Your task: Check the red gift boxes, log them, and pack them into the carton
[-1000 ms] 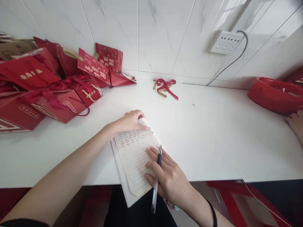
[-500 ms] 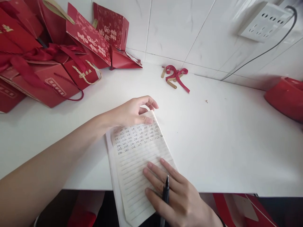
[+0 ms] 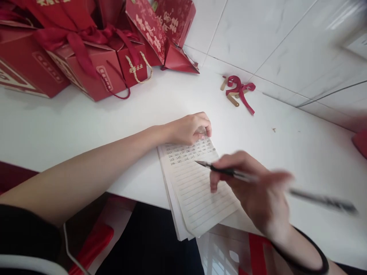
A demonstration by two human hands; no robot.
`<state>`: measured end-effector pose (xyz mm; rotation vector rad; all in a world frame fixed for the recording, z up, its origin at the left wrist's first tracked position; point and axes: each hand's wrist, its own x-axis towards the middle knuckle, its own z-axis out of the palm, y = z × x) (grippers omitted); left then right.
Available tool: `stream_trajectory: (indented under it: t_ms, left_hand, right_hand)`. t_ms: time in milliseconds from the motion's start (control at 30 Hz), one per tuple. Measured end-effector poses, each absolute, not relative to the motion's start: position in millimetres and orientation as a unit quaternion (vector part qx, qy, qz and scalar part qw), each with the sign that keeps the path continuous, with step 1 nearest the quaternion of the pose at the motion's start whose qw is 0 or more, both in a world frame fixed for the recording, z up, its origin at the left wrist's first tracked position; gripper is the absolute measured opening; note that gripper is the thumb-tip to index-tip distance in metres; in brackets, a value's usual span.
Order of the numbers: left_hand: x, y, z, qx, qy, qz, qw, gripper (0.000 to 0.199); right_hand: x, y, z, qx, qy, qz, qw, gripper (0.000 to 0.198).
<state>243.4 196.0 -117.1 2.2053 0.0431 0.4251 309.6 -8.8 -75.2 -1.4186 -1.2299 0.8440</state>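
A lined notebook (image 3: 205,198) lies at the table's front edge, its lower end jutting out over my lap. Rows of small handwritten numbers fill its upper part, while the lines below are blank. My left hand (image 3: 190,128) is at its top edge, fingers curled closed around the top corner; part of the thumb is hidden. Held in my right hand (image 3: 258,191) is a black pen (image 3: 225,170), its tip pointing left, just over or at the page below the last row of numbers. Whether the tip touches paper I cannot tell. The right hand is partly blurred.
Red gift boxes (image 3: 94,72) with ribbons and rope handles crowd the back left of the white table (image 3: 120,118). A dark red ribbon (image 3: 246,100) with tan strips lies near the tiled wall (image 3: 258,34). A red object (image 3: 360,143) shows at the right edge.
My right hand has lifted off the page and turned the pen from between its fingers to a writing hold, tip toward the numbers. My left fingers have curled in. The view has shifted left.
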Motion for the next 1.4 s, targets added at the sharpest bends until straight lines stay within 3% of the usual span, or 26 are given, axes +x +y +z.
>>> stream_trajectory:
  t_ms: [67, 133, 300, 533, 900, 1400]
  left_hand:
    - [244.3, 195.9, -120.2, 0.897, 0.002, 0.175, 0.406, 0.018]
    - [245.5, 195.5, -121.6, 0.909, 0.005, 0.163, 0.383, 0.019]
    - [250.0, 195.6, -122.9, 0.929, -0.008, 0.169, 0.331, 0.018]
    - [253.3, 195.7, -123.8, 0.925, 0.002, 0.16, 0.344, 0.021]
    - [254.3, 194.5, -119.9, 0.942, 0.028, 0.119, 0.313, 0.025]
    - [254.1, 194.5, -119.1, 0.932, 0.035, 0.115, 0.341, 0.023]
  right_hand:
    - [304.4, 19.8, -78.3, -0.594, -0.453, 0.409, 0.525, 0.038]
    - [297.2, 41.3, -88.1, -0.593, -0.41, 0.438, 0.537, 0.03]
    - [283.1, 51.9, -109.3, -0.64, -0.407, 0.363, 0.541, 0.03]
    - [282.3, 49.2, -109.8, -0.658, -0.536, 0.192, 0.493, 0.03]
    - [281.0, 48.9, -108.6, -0.689, -0.579, 0.147, 0.41, 0.031]
    - [281.1, 47.3, -107.0, -0.699, -0.578, 0.139, 0.399, 0.031]
